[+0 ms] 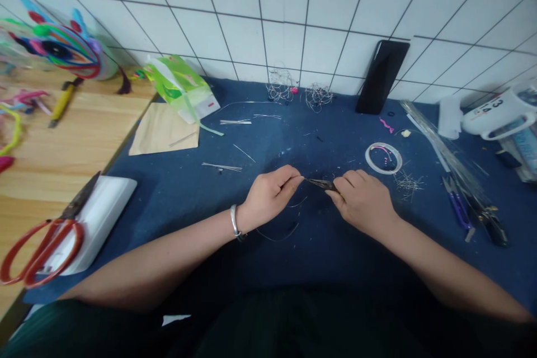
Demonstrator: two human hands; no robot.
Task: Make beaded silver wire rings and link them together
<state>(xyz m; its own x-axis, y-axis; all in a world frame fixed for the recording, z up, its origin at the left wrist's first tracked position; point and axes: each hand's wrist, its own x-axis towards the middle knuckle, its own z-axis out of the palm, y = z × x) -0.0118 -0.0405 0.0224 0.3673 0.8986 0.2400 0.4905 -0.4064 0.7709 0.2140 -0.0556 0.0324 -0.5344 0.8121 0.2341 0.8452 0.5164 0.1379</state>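
Observation:
My right hand (363, 198) is wrapped round a pair of needle-nose pliers (322, 183), whose thin jaws point left. The handles are hidden in my palm. My left hand (271, 193), with a silver bangle at the wrist, pinches something thin, seemingly a wire, right at the tips of the jaws. Fingers cover most of that piece. A loose curved wire (279, 239) lies on the blue cloth (235, 212) below my left hand. Beyond it are straight wire pieces (222, 167) in small bundles.
Tangled wire (281, 86) lies by the tiled wall. A black phone (382, 77) leans there. Right are a white ring (383, 158), short wire scraps (409, 184), purple snips (458, 207) and a white mug (501, 114). Left are red-handled scissors (44, 251) on a white box (107, 218).

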